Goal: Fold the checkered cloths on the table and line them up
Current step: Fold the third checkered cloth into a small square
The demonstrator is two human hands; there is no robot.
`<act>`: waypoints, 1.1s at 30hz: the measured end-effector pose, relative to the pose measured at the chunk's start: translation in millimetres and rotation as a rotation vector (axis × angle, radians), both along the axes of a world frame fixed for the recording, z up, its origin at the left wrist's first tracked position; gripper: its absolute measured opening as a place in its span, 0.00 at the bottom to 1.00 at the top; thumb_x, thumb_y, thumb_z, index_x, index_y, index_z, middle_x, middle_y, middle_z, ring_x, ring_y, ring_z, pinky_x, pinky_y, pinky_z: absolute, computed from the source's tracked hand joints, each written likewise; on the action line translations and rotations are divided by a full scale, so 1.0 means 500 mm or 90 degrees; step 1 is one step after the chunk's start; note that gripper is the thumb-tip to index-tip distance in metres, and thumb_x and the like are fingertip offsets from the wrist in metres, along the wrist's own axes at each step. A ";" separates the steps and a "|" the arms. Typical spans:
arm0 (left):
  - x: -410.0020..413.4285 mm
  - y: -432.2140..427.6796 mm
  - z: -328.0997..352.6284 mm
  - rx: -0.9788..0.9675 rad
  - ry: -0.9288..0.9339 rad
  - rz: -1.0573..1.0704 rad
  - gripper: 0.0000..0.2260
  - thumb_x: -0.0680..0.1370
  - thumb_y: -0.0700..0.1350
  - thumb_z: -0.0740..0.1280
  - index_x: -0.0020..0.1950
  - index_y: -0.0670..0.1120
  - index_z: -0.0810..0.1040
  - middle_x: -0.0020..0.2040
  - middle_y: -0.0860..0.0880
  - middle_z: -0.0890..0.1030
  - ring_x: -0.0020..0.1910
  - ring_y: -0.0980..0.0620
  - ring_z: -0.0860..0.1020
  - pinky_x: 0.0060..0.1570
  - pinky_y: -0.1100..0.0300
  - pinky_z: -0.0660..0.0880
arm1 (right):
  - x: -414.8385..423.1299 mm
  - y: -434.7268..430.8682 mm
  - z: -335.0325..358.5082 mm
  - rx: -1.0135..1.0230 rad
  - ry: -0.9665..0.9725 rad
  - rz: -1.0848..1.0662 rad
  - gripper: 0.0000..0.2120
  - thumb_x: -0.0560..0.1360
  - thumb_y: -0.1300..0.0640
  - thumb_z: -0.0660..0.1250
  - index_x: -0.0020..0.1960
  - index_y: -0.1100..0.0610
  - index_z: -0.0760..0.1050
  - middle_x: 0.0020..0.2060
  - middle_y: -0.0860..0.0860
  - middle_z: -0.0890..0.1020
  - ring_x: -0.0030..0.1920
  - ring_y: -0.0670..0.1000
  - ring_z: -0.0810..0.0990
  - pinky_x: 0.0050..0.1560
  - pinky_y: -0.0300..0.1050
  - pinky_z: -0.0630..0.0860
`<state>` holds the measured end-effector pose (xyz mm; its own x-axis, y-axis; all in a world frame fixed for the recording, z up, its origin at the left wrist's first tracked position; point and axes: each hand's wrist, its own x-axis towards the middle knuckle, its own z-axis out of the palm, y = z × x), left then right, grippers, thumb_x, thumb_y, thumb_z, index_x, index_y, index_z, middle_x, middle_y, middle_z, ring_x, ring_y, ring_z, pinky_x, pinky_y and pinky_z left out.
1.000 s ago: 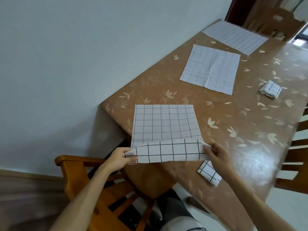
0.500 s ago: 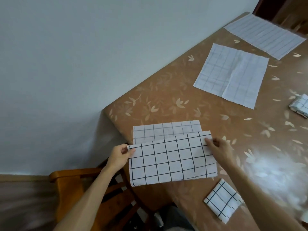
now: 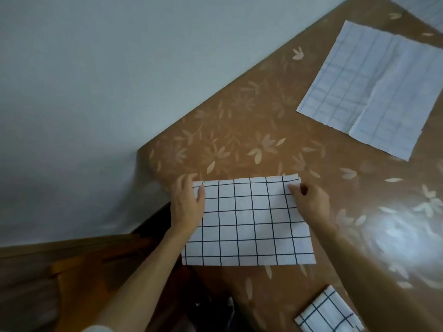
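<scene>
A white cloth with a black grid (image 3: 249, 224) lies folded in half near the table's corner, its far edges matched. My left hand (image 3: 188, 204) holds its far left corner, thumb on top. My right hand (image 3: 309, 202) pinches the far right corner. A small folded checkered cloth (image 3: 328, 312) sits at the near edge, bottom right. An unfolded pale checkered cloth (image 3: 371, 92) lies flat farther back on the right.
The brown table (image 3: 239, 130) with a leaf pattern stands against a pale wall. A wooden chair (image 3: 79, 271) is below the table's corner on the left. Another pale cloth (image 3: 431, 8) shows at the top right edge.
Both hands carried the near edge of the cloth up and over to the far edge, and the cloth now lies folded in half. The camera has tilted down and closer.
</scene>
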<state>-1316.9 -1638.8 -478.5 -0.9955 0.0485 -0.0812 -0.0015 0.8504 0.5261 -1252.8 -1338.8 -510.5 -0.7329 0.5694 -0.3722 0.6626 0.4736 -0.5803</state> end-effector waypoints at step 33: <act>0.193 -0.025 -0.102 -0.378 -0.093 -0.318 0.35 0.81 0.65 0.48 0.82 0.48 0.42 0.82 0.41 0.40 0.81 0.41 0.43 0.76 0.38 0.55 | 0.243 -0.020 -0.080 0.256 0.021 0.427 0.32 0.82 0.41 0.47 0.80 0.57 0.51 0.80 0.55 0.51 0.80 0.53 0.48 0.78 0.54 0.49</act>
<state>-1220.2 -1651.3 -529.6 -0.8444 0.3943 -0.3627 0.4206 0.9072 0.0071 -1131.3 -1348.8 -550.5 -0.9753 0.0877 -0.2028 0.1461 0.9446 -0.2938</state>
